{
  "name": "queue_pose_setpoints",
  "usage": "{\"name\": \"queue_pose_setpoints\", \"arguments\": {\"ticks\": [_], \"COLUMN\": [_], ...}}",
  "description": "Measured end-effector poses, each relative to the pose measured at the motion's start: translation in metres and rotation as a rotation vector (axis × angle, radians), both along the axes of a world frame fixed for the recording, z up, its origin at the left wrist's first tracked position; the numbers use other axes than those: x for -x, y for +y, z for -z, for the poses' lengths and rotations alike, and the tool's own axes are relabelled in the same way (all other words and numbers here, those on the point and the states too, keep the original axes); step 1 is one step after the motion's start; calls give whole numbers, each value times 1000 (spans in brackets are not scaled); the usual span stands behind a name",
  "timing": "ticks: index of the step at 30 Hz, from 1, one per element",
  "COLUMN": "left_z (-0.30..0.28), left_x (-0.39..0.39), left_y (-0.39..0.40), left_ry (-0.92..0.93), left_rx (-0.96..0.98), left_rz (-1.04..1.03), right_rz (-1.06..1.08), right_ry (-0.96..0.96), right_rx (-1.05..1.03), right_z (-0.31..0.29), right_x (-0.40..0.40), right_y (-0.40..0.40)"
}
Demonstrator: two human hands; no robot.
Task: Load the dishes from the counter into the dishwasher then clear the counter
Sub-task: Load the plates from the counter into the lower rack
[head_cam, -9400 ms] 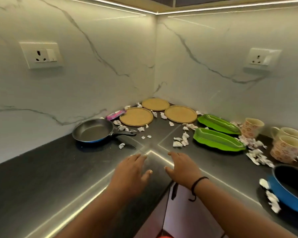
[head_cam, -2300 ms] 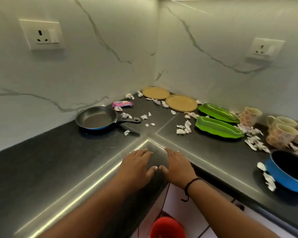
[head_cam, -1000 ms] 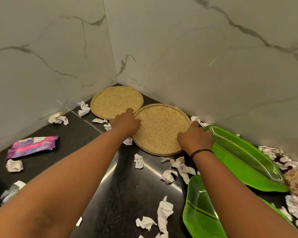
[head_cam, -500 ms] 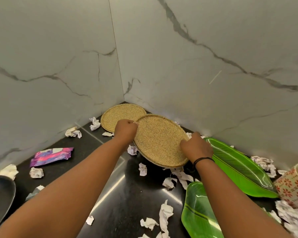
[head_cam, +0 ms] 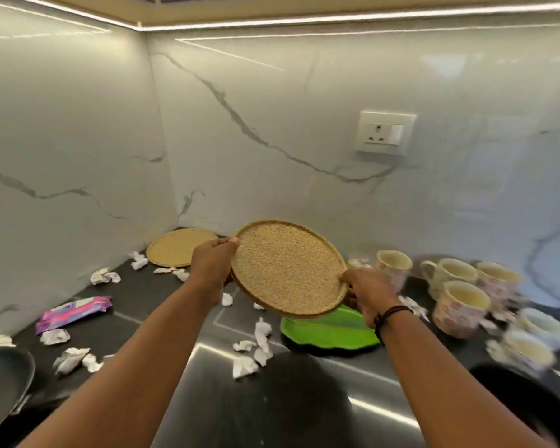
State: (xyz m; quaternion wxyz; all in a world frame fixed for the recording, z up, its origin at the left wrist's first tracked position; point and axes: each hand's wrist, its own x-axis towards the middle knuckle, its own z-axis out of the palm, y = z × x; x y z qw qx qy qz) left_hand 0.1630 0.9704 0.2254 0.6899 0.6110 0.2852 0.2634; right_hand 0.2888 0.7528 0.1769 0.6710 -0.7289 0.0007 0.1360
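A round tan speckled plate is lifted off the dark counter and tilted toward me. My left hand grips its left rim and my right hand grips its right rim. A second tan plate lies flat in the back corner. A green leaf-shaped dish lies under the held plate, partly hidden. Several floral mugs stand at the right. A dark frying pan sits at the left edge.
Crumpled paper scraps litter the counter. A pink-purple wrapper lies at the left. A dark pan shows at the lower right corner. Marble walls meet in a corner, with a wall socket on the right wall.
Both hands have raised the plate higher off the counter and drawn it toward me. The view has pulled back and up, bringing the mugs and the socket into sight.
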Motion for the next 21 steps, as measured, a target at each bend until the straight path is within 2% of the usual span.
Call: {"name": "queue_pose_setpoints", "arguments": {"ticks": [7,11,15,21], "left_z": [16,27,31,48], "left_x": [46,63,87,128], "left_y": [-156,-254,-351,-498], "left_ry": [83,132,173,245], "left_rx": [204,212,194,215], "left_rz": [334,559,879,1194], "right_rz": [307,450,579,785], "right_ry": [42,3,2,63], "right_rx": [-22,2,19,-22], "right_z": [-16,-24,-24,8], "right_x": [141,215,290,392], "right_y": [-189,-295,-399,-536]}}
